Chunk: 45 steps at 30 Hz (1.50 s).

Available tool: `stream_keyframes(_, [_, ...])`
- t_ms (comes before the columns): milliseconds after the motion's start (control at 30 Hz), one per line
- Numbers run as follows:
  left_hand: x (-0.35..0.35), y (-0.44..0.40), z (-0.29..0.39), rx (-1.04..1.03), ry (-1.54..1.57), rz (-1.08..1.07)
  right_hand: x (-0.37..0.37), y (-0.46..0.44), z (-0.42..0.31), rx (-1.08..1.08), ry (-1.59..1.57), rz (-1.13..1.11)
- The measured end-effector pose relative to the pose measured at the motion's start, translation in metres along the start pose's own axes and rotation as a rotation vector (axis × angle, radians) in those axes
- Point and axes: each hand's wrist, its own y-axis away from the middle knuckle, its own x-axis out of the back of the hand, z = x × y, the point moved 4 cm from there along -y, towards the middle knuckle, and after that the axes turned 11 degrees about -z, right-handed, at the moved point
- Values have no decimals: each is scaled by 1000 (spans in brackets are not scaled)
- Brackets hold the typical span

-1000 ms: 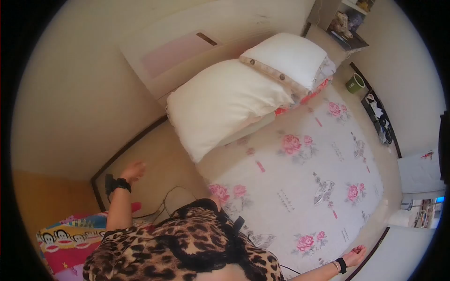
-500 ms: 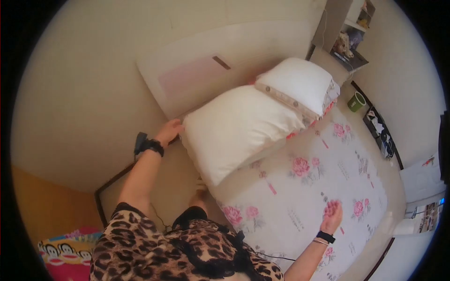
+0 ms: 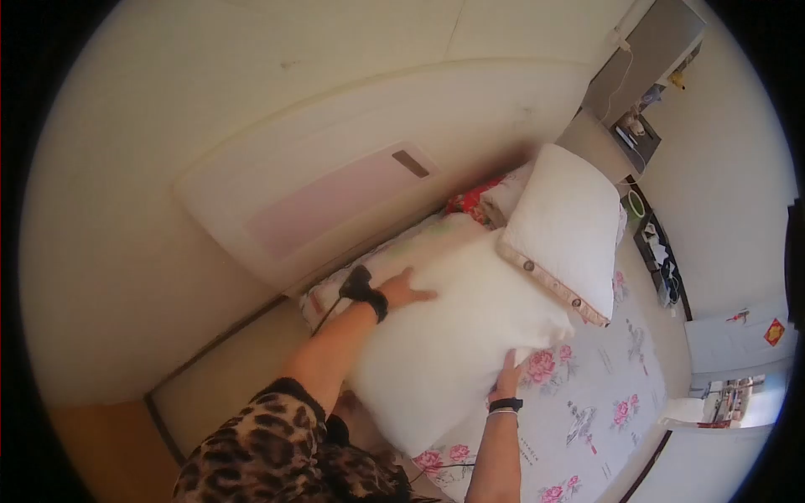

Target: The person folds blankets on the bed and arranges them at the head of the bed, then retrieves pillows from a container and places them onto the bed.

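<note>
A large white pillow [image 3: 453, 335] lies tilted at the near end of the bed's head, between my two hands. My left hand [image 3: 405, 290] rests on its upper left part with the fingers spread. At its lower right edge, my right hand [image 3: 506, 375] grips the pillow, thumb up and the other fingers partly hidden. A second white pillow [image 3: 566, 226] with a patterned button strip leans beyond it. Red floral fabric [image 3: 476, 204] shows behind the pillows, on the flowered bed sheet [image 3: 587, 402].
The pale headboard [image 3: 335, 201] stands along the wall. Beyond the bed are a green bin [image 3: 635, 204], a black tray of small items [image 3: 660, 260] and a grey cabinet [image 3: 650, 59]. A dark cable [image 3: 331, 310] hangs from my left wrist.
Both hands have come onto the large pillow, the left from beside it and the right from over the sheet. The pillow has shifted away from the headboard, and the view has moved closer.
</note>
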Motion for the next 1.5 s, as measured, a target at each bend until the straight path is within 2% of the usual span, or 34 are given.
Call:
stream_keyframes(33, [-1, 2, 7, -35, 41, -41, -9, -4, -5, 123, 90, 55])
stream_keyframes(67, [-2, 5, 13, -37, 48, -49, -16, -9, -5, 211, -75, -79])
stream_keyframes(100, [1, 9, 28, -214, 146, -44, -16, -14, -5, 214, -70, -72])
stream_keyframes(133, [7, 15, 45, -392, 240, -39, -14, -20, -8, 338, -146, -176])
stream_keyframes(167, [14, 25, 55, -392, 243, -59, -12, -17, -9, 456, -224, -269])
stream_keyframes(233, [42, 52, 77, -430, 234, 78, -33, 31, -48, 407, -332, -211])
stream_keyframes(267, [49, 65, 91, -436, 229, 50, -41, 46, -61, 403, -339, -207])
stream_keyframes(333, [68, 87, 113, -550, 334, 136, -50, 51, -66, 412, -359, -186])
stream_keyframes(367, [66, 79, 102, -560, 325, 115, -52, 46, -57, 353, -357, -162])
stream_keyframes(433, [74, 27, 56, -346, -83, 224, -66, 14, -35, 312, -363, -133])
stream_keyframes(500, [62, 6, 34, -344, -182, 191, -58, -31, 21, 247, 278, 163])
stream_keyframes(567, [54, 23, 69, -140, -611, 411, -57, -52, 34, 280, 518, 203])
stream_keyframes(600, [39, 22, 72, -239, -804, 423, -59, -55, 32, 333, 618, 234])
stream_keyframes(667, [8, 55, 105, -421, -940, 318, -57, -57, 32, 281, 585, 203])
stream_keyframes(733, [-31, 69, 113, -474, -966, 48, -33, -63, 32, 215, 500, 105])
stream_keyframes(767, [-43, 66, 107, -504, -977, 46, -12, -67, 13, 250, 557, 82])
stream_keyframes(800, [-58, 53, 87, -466, -944, -33, 10, -68, -10, 284, 617, 55])
stream_keyframes(867, [-79, 28, 55, -436, -926, -120, 65, -63, -56, 522, 427, 344])
stream_keyframes(933, [-84, 7, 40, -301, -993, -100, 114, -61, -106, 444, 285, 411])
stream_keyframes(967, [-86, 3, 41, -311, -1004, -94, 138, -66, -123, 486, 325, 470])
stream_keyframes(1033, [-90, -12, 51, -130, -1074, -197, 177, -88, -152, 556, 352, 533])
stream_keyframes(1100, [-96, -19, 53, -138, -1044, -114, 202, -125, -179, 538, 360, 502])
stream_keyframes(1167, [-102, -30, 47, -62, -1083, -136, 216, -173, -203, 574, 391, 458])
stream_keyframes(1233, [-107, -40, 42, -30, -1097, -118, 211, -225, -219, 632, 395, 287])
stream_keyframes(1267, [-110, -46, 40, -7, -1113, -118, 202, -245, -220, 523, 217, 105])
stream_keyframes(1333, [-114, -55, 44, 29, -1139, -118, 201, -326, -206, 531, 214, 24])
stream_keyframes(1367, [-117, -57, 45, 59, -1149, -133, 185, -336, -212, 531, 229, -48])
stream_keyframes(1400, [-119, -62, 41, 50, -1146, -115, 167, -348, -210, 344, -149, -218])
stream_keyframes(1500, [-126, -75, 24, 36, -1209, -64, 113, -296, -246, 324, -38, -247])
